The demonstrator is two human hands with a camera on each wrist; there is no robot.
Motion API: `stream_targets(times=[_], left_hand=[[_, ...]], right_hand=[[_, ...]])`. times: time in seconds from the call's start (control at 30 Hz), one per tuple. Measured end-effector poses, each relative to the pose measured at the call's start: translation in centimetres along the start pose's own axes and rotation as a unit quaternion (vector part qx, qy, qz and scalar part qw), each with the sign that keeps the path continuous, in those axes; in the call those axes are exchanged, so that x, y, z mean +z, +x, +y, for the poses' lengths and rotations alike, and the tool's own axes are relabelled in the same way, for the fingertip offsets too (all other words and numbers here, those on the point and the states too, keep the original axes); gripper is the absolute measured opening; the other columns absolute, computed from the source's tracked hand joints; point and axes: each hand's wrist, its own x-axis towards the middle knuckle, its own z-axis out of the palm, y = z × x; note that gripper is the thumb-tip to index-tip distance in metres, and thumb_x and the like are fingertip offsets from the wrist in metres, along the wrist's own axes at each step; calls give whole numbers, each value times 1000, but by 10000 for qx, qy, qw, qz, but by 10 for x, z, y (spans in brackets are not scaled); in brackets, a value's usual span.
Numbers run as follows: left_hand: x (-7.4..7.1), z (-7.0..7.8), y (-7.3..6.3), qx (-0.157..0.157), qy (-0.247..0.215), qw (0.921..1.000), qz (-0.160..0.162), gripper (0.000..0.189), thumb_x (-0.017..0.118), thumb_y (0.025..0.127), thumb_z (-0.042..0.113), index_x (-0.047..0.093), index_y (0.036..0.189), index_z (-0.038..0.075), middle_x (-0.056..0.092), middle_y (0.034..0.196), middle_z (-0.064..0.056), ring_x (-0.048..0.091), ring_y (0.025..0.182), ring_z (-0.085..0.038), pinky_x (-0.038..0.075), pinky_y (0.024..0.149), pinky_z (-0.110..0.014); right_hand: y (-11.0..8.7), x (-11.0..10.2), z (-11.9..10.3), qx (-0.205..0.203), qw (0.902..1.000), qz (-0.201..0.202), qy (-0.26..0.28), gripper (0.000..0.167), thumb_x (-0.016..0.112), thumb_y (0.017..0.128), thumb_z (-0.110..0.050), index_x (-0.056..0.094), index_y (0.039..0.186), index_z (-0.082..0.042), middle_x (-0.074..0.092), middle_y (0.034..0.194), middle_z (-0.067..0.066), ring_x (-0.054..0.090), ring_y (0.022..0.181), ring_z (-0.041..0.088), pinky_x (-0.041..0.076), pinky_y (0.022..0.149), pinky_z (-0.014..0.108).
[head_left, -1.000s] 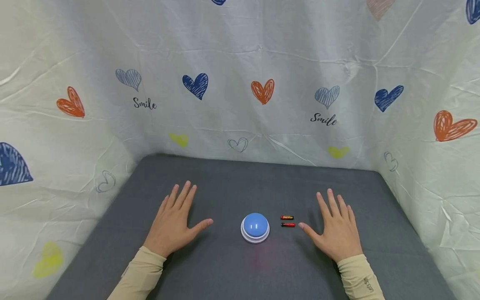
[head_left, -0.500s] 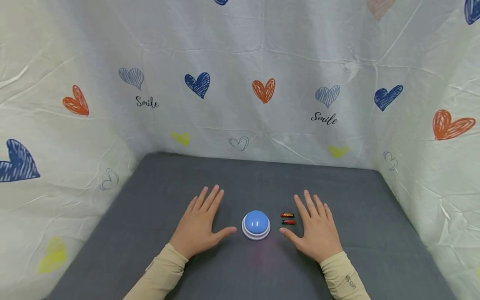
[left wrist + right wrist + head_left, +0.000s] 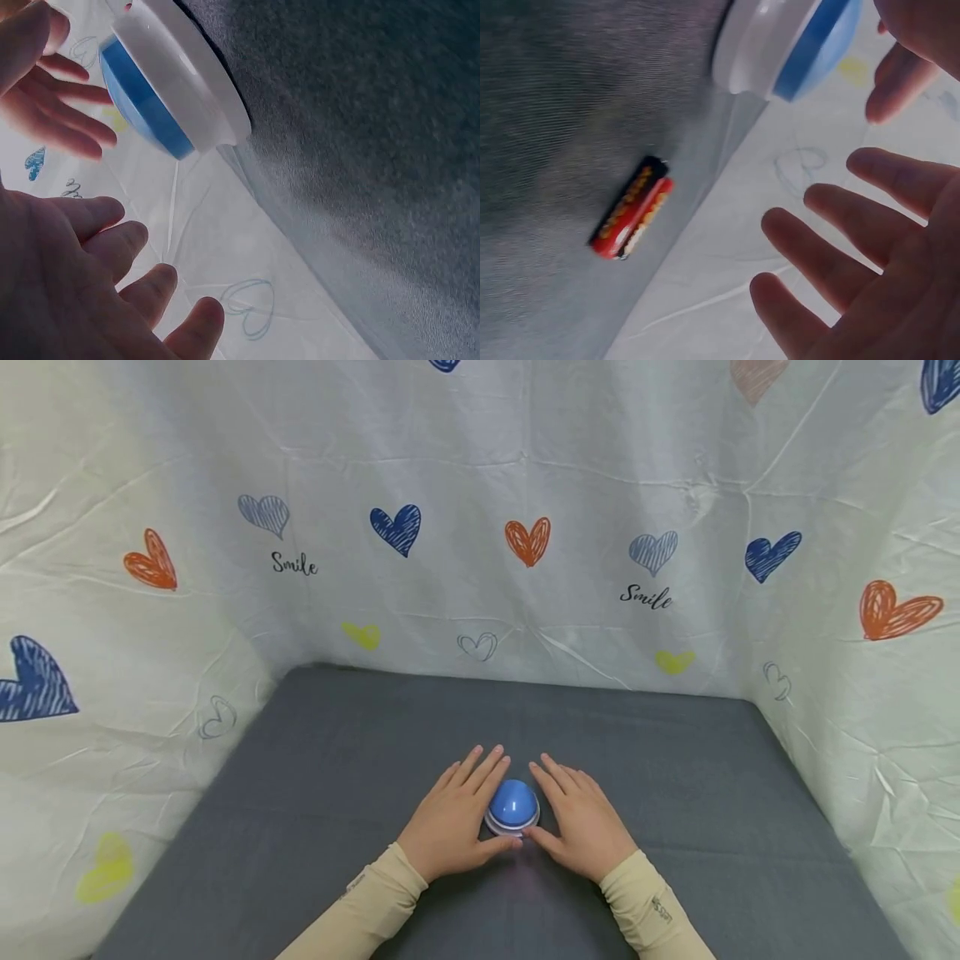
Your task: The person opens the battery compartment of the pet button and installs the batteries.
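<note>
On dark-grey cloth-covered tabletop (image 3: 750,793): round push button (image 3: 513,806), glossy blue dome on white plastic base. Left of button: left hand (image 3: 453,822) in cream sleeve (image 3: 360,902), wide, fingers extended. Right of button: right hand (image 3: 585,827) in second cream sleeve (image 3: 656,906), equally wide, fingers extended. Thumbs (image 3: 498,845) near each other at button's near edge; cannot tell if touching base. In right wrist view, near button: two small red-and-black cylindrical batteries (image 3: 631,208), side by side. Beyond button: white heart-printed fabric curtain (image 3: 465,443).
</note>
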Motion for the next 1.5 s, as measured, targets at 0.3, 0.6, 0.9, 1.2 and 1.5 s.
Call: stream_targets(times=[0.3,0.6,0.9,1.2,1.5], left_hand=[[3,-2,2,38,99,9998,-152,107,68,94,74,30,172,13,30,179,-6,33,165,-33,39,126,-60],[2,-4,6,172,335,9991,-186,94,79,93,61,48,162,6,57,161,-16,67,137,-33,60,102,-54],[8,-3,6,356,215,9986,-339,79,80,98,46,52,159,5,63,155,-16,76,120,-31,64,94,-48],[11,-1,6,318,119,9985,-435,71,76,102,36,50,160,4,63,155,-15,78,111,-31,65,90,-44],[9,1,6,186,-137,9980,-585,83,84,96,38,48,160,2,60,156,-20,76,118,-35,63,96,-47]], right_hand=[[9,1,-3,-260,9996,-89,90,84,82,94,-53,54,159,-9,58,160,16,61,142,34,47,120,58],[13,6,-7,-302,9984,-263,408,77,85,93,-45,58,155,-8,69,146,11,67,133,31,50,116,53],[10,11,-7,-242,9980,-378,447,67,86,94,-34,61,151,-7,74,137,9,71,125,30,55,110,52],[10,12,-5,-247,9976,-466,456,67,88,93,-33,63,149,-6,74,133,9,72,121,28,58,104,49],[14,14,-5,-271,9976,-443,464,67,87,94,-35,62,149,-6,74,132,9,72,119,27,59,102,47]])
